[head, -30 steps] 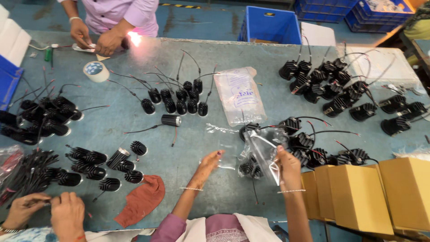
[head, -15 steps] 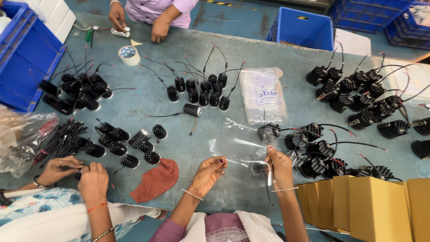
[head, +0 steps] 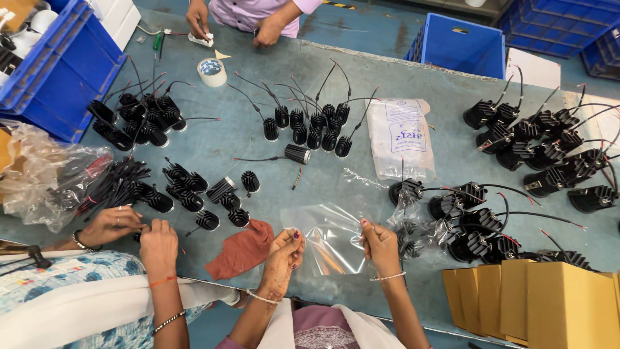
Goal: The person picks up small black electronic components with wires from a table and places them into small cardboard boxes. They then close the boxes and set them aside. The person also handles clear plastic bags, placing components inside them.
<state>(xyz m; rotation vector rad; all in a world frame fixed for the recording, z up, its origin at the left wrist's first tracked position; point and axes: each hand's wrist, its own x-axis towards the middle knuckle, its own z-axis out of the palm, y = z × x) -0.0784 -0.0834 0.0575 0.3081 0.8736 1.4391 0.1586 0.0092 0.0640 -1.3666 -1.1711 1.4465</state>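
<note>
Both hands come up from the bottom edge of the view, forearms angled inward and wrists raised above the grey surface (head: pixel 361 194). On the left hand (head: pixel 284 253) the fingers are curled and the fingertips pinched on the left edge of a clear plastic bag (head: pixel 332 239); the right hand (head: pixel 380 244) is closed in a loose fist, thumb and fingers gripping the bag's right edge. The bag is stretched flat between the two hands, just above the surface near its front edge. Each wrist wears a thin bracelet.

Just left of the left hand lies a red cloth (head: pixel 242 251). To the right of the right hand sits a cluster of black finned lamp housings (head: pixel 475 226) with trailing wires, some among crumpled clear wrapping. Tan cardboard boxes (head: pixel 549 297) stand at the lower right.

A co-worker's hands (head: pixel 139 232) at the lower left work beside another group of finned housings (head: pixel 194 194). Across the surface, a third person's hands (head: pixel 232 26) rest near a roll of tape (head: pixel 212 71). A blue crate (head: pixel 58 71) sits at the upper left, and a printed white pouch (head: pixel 400 137) lies at the middle.
</note>
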